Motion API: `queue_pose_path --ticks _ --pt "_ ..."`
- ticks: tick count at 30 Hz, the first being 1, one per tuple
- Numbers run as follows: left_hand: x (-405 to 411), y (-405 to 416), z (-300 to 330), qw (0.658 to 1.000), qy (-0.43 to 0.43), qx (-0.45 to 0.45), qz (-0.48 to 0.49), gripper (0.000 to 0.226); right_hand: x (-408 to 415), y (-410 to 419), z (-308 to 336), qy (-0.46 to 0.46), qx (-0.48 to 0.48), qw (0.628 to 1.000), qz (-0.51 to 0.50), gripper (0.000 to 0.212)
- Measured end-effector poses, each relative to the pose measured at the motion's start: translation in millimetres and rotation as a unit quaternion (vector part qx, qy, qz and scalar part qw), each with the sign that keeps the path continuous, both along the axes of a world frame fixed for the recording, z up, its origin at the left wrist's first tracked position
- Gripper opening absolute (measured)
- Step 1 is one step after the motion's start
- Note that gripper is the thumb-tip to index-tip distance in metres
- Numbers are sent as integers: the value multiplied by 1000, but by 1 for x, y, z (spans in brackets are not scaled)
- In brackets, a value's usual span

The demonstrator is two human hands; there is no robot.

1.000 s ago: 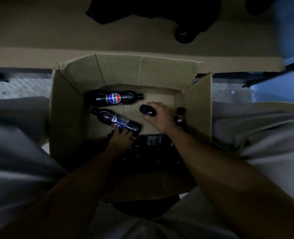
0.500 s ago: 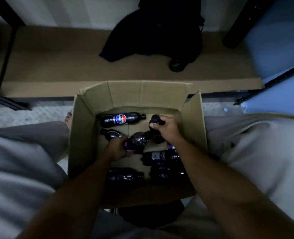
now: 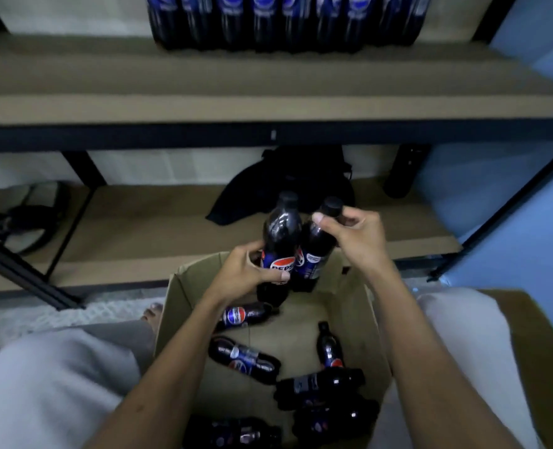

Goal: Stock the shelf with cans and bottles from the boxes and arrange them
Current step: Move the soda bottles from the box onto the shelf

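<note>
I see dark bottles (image 3: 281, 241) with black caps and blue labels bearing a red, white and blue roundel, a plain tan cardboard box (image 3: 371, 322), a beige shelf (image 3: 171, 92) on black framing, a blue wall (image 3: 512, 241)

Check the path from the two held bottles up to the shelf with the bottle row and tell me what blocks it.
Nothing visible blocks it. The left hand and right hand hold two bottles below the shelf, whose front strip before the bottle row is bare.

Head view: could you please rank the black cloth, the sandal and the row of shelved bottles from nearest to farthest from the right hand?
1. Black cloth, lower shelf, just beyond right hand.
2. Row of shelved bottles, upper shelf, above.
3. Sandal, far left.
</note>
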State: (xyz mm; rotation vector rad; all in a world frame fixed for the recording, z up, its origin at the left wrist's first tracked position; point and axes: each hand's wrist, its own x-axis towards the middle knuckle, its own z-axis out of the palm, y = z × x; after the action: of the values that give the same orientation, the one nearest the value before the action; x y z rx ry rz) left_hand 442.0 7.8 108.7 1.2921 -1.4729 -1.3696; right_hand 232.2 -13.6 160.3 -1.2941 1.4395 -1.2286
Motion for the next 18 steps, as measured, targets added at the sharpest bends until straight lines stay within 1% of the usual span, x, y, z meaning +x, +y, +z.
queue_pose_path --ticks 3,5,8,12,16,18 --pt "-8 -14 64 996 3 -93 -16 45 -10 -11 61 52 -55 996 -41 38" --pt "-12 -22 103 990 2 -137 -27 45 -14 -16 104 68 -89 992 -56 48" --pt "-21 -36 153 982 6 -187 -37 41 -19 -23 165 67 -141 985 -68 44" --pt "-32 -66 209 967 -5 -254 -18 35 -25 -35 228 65 -211 972 -84 37" --pt "-50 -96 246 948 -14 -318 15 44 -29 -62 255 61 -268 953 -128 33" --pt "-59 -111 253 943 -6 -331 26 48 -33 -80 255 73 -272 948 -146 37"
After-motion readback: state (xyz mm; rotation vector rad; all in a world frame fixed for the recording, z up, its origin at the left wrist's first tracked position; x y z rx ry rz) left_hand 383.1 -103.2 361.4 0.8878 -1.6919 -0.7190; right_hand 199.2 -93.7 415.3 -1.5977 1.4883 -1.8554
